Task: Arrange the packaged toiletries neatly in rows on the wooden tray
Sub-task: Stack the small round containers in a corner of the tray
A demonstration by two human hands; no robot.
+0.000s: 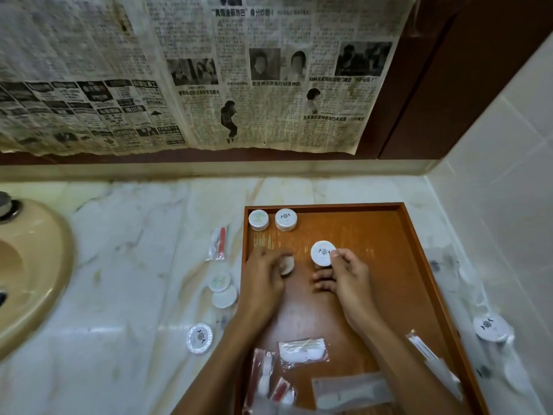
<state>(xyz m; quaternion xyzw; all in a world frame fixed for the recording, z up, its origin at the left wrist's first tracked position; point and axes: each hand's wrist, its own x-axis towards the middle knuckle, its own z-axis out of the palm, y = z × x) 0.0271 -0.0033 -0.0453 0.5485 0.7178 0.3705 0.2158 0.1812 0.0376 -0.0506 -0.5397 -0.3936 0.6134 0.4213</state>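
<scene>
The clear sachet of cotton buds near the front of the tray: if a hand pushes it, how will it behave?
The sachet is probably floppy: its clear film looks crinkled. It likely weighs little, since it holds only cotton buds and pads. Lying flat on the tray, it should slide, not roll, though the film may buckle.

Dim warm light, soft glare on tray [374, 235], blurred, distorted edges

Orange-brown wooden tray [398, 265], white round packets [285, 220], veined pale marble counter [134, 265], beige sink [36, 265]
</scene>
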